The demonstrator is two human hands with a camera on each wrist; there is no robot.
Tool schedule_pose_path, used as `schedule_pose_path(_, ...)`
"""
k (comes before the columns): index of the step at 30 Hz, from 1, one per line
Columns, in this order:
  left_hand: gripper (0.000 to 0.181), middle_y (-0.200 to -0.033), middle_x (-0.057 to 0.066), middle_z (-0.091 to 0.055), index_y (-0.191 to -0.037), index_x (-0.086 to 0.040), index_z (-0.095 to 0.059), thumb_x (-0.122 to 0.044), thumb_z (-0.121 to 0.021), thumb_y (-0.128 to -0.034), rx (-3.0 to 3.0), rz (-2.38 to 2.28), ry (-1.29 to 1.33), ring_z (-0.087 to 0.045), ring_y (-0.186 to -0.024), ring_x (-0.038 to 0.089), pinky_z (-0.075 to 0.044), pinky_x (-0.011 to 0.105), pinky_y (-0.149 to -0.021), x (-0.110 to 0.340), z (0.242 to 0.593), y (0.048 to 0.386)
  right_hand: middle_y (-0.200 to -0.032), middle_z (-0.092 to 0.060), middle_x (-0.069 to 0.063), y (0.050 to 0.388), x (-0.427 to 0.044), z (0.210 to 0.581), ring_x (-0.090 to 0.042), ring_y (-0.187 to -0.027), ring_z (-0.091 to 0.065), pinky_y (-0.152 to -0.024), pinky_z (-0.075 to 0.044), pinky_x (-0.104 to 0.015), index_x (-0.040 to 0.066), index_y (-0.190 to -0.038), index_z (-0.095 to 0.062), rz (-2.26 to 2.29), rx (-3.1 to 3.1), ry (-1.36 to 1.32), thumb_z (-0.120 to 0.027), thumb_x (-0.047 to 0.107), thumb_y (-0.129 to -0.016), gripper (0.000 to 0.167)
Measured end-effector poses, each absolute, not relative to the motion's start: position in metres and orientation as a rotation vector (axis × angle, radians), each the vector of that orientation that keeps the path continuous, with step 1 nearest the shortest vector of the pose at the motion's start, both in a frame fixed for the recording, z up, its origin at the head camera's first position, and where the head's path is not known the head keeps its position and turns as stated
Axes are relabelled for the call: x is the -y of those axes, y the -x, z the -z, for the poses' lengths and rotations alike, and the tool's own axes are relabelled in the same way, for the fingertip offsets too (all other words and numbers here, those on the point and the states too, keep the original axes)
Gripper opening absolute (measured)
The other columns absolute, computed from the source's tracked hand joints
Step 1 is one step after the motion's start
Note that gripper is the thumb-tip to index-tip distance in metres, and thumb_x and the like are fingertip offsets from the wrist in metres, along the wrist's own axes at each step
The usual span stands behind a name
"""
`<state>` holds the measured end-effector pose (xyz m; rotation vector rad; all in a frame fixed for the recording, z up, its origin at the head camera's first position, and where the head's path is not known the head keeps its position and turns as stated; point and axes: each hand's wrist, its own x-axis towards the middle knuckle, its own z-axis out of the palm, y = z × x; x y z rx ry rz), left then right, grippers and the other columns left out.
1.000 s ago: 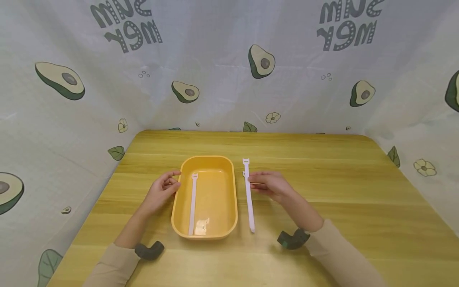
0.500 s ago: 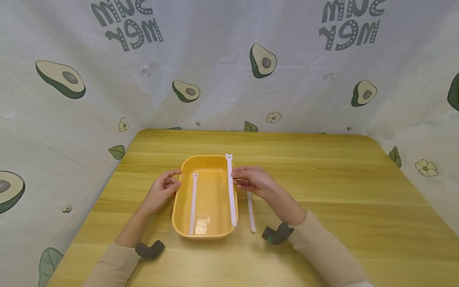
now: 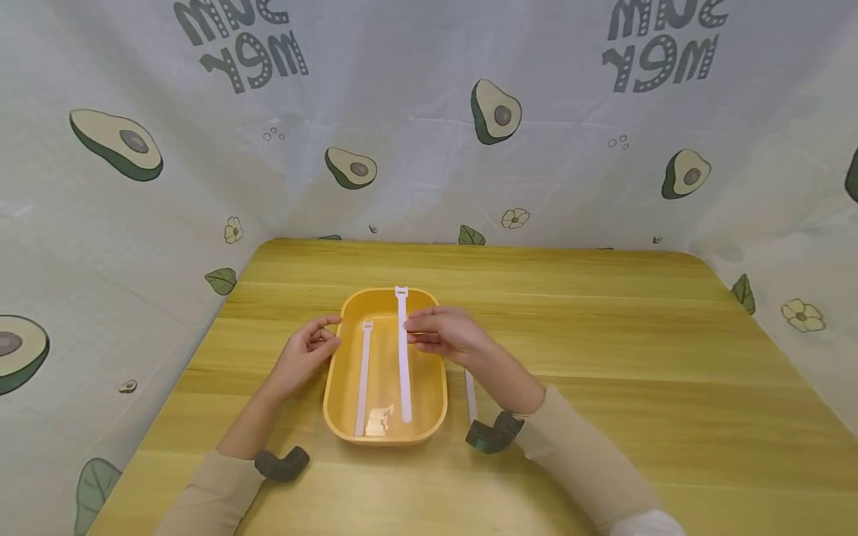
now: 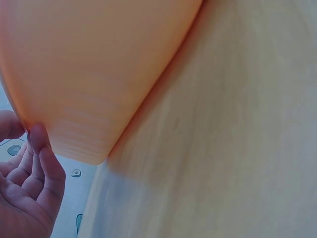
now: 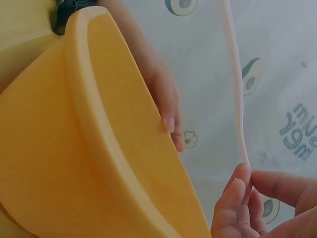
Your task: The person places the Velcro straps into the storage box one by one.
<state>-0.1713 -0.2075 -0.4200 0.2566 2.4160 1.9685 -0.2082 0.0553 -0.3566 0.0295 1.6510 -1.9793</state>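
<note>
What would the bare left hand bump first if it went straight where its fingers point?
The yellow, rounded-rectangular, plastic-looking tray. The left hand seems to be touching its side rim now.

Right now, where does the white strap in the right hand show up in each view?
Head: the strap, pinched by the right hand, stands lengthwise over the yellow tray, a little left of and below centre.
Left wrist: not in this picture.
Right wrist: the strap runs from the top edge, right of centre, down to the hand at lower right.
Shared landmark: the tray, more orange in left wrist.
</note>
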Motion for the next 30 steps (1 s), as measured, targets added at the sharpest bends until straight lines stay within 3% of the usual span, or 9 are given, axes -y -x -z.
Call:
schedule_pose_path(10,0.038,-0.090,0.020,-0.058,-0.131,0.012,-0.047,-0.003,-0.057,-0.0975,-2.426,-1.971,-0.288,-0.057,-0.070,0.010,-0.050,0.021,-0.067,0.207,0.421,0.173,-0.076,-0.066,-0.004,0.208,-0.034,0.360,-0.012,-0.064,-0.066,-0.060,-0.054,-0.021,-0.002,-0.097,-0.060,1.934,-1.678,-0.045,-0.062,-0.004,-0.090,0.008)
schedule_pose_path(18,0.037,-0.086,0.011,-0.058,-0.130,0.012,-0.048,-0.002,-0.057,-0.0972,-2.433,-1.972,-0.276,-0.058,-0.070,0.009,-0.049,0.021,-0.066,0.208,0.421,0.173,-0.077,-0.066,-0.004,0.211,-0.018,0.371,-0.012,-0.064,-0.066,-0.059,-0.053,-0.021,-0.003,-0.104,-0.060,1.877,-1.714,-0.042,-0.065,-0.001,-0.090,0.015)
schedule_pose_path(30,0.038,-0.088,0.014,-0.059,-0.131,0.012,-0.047,-0.002,-0.057,-0.0971,-2.414,-1.981,-0.273,-0.057,-0.069,0.010,-0.049,0.022,-0.065,0.208,0.423,0.173,-0.076,-0.066,-0.007,0.217,-0.010,0.385,-0.013,-0.062,-0.065,-0.058,-0.053,-0.022,-0.005,-0.099,-0.061,1.838,-1.786,-0.075,-0.066,-0.002,-0.089,0.012)
